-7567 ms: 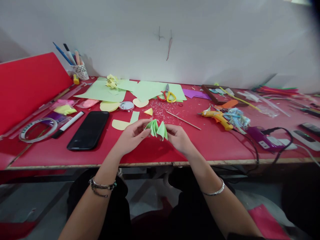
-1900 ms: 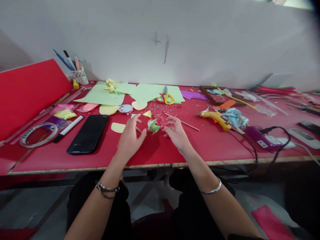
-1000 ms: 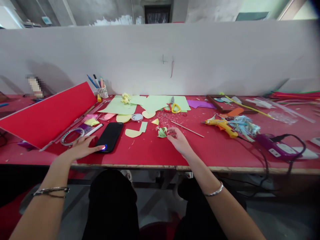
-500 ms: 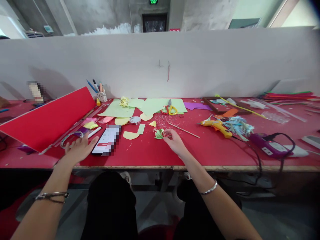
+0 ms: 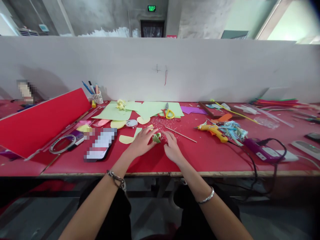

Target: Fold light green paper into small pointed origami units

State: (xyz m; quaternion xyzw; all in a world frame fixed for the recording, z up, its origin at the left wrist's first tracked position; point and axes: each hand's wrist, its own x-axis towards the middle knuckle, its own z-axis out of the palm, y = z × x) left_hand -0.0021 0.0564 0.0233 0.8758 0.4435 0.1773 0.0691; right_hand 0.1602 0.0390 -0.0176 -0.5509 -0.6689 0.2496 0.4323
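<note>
A small folded green and white paper piece [image 5: 156, 137] sits low over the red table between my hands. My left hand [image 5: 143, 141] reaches round it from the left, thumb below and fingers above, closed on its edge. My right hand [image 5: 173, 148] has its bent fingers pinched at the piece's right side; the fingertips partly hide the contact. Cut pale yellow paper shapes [image 5: 126, 139] lie left of my left hand, and one small yellow scrap is mostly covered by its fingers. Beyond my right hand lies a thin wooden stick [image 5: 181, 134].
A phone [image 5: 101, 145] and a tape roll [image 5: 62, 144] lie at left, beside a leaning red board [image 5: 45, 121]. Scissors [image 5: 169, 113] rest on green sheets [image 5: 150, 108] at the back. At right are a yellow glue gun [image 5: 212, 131] and a corded purple power box [image 5: 262, 150].
My left hand has moved right from the tape roll to the paper piece, past the phone. My right hand stays beside the piece. The whole view has shifted slightly.
</note>
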